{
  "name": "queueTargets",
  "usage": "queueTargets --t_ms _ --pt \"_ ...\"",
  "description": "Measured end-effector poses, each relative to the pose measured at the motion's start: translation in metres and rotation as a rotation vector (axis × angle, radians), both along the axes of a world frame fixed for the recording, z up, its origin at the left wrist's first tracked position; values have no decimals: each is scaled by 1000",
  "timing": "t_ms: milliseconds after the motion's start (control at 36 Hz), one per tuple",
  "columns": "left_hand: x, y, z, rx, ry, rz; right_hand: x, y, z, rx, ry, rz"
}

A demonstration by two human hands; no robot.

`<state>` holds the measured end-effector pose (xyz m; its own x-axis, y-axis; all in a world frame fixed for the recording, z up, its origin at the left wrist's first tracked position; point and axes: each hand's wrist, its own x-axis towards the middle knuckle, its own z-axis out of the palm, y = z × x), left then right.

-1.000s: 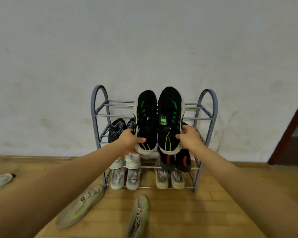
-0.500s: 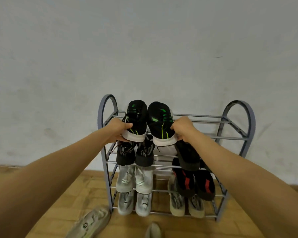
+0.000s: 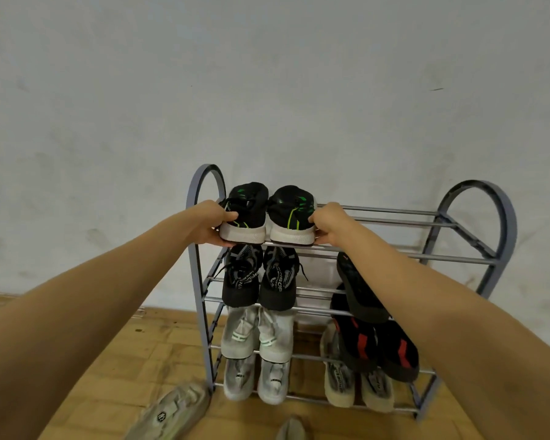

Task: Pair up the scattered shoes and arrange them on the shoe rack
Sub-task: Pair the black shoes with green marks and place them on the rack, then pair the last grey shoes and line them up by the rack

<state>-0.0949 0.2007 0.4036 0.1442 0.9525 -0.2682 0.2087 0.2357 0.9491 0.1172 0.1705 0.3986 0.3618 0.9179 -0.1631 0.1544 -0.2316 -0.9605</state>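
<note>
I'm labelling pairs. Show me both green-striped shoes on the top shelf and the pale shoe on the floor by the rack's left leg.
left shoe (image 3: 250, 211), head view, black upper near the heel.
right shoe (image 3: 291, 214), head view, black upper near the heel.
floor shoe (image 3: 172, 411), head view, pale upper.

The shoe rack (image 3: 477, 185) has smooth metal bars with a soft shine, and its arched ends look like matt grey plastic. On its top shelf, the black shoes (image 3: 291, 204) have knitted cloth uppers and matt white soles. Under the rack the floor (image 3: 108, 360) is scuffed matt wood. Behind it the wall (image 3: 267, 90) is matt, stained paint.
</note>
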Motion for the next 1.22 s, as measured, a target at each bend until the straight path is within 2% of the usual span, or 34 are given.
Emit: queueTargets --t_ms 278,417,556,694,806,972,1222 --pt "10 -4 -2 133 186 77 -4 8 -6 -17 -179 21" --pt "16 -10 -7 218 264 59 -4 6 -9 -1 -120 35" --pt "16 -12 -15 297 356 138 -6 4 -9 5 -132 48" --pt "22 -21 -25 369 402 223 -9 -2 -13 50 -350 121" --pt "23 -32 -33 398 442 173 -10 -12 -15 107 -585 115" --pt "22 -45 -37 468 459 138 -13 -37 -24 198 -768 113" --pt "16 -118 -95 662 756 101 -20 -116 -69 540 -1202 192"
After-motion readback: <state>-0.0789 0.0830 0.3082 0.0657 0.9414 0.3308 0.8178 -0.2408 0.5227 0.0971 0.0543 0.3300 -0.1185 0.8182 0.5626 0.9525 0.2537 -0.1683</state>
